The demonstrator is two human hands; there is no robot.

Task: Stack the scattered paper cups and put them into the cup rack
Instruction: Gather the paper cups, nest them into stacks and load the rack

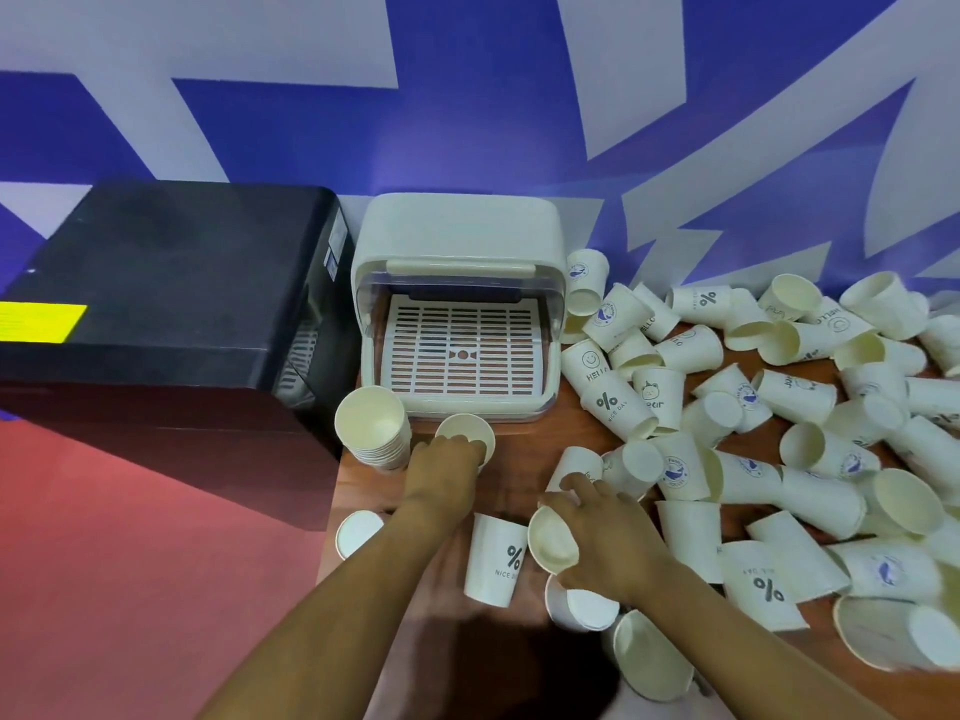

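A white cup rack (457, 241) with its clear lid lifted stands at the back of the wooden table; its slotted tray (465, 356) holds nothing. A stack of nested paper cups (371, 426) stands upright just left of the rack's front. My left hand (447, 467) grips an upright cup (464, 431) beside that stack. My right hand (597, 532) holds a tilted cup (551, 537) with its mouth facing left. Several loose cups (753, 407) lie scattered over the table's right half.
A large black box (171, 304) with a yellow label fills the left side, touching the rack. A "NICE DAY" cup (493, 558) stands upside down between my forearms. Another cup (357, 532) sits at the table's left edge. Red floor lies to the left.
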